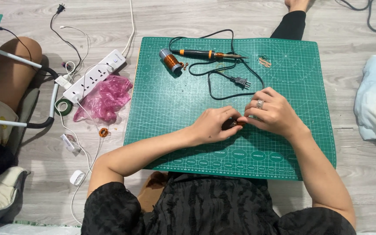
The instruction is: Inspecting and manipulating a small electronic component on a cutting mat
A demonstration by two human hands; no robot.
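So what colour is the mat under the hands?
Green with a pale printed grid, the cutting mat, seen in the head view.

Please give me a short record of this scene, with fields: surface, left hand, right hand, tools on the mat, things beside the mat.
surface: green cutting mat on a grey wood-pattern floor
left hand: left hand grips a small dark part with copper winding
right hand: right hand, with a ring, pinches the same part from the other side
tools on the mat: soldering iron with its plug lying unplugged; spool of copper wire
things beside the mat: white power strip, pink plastic bag, roll of green tape
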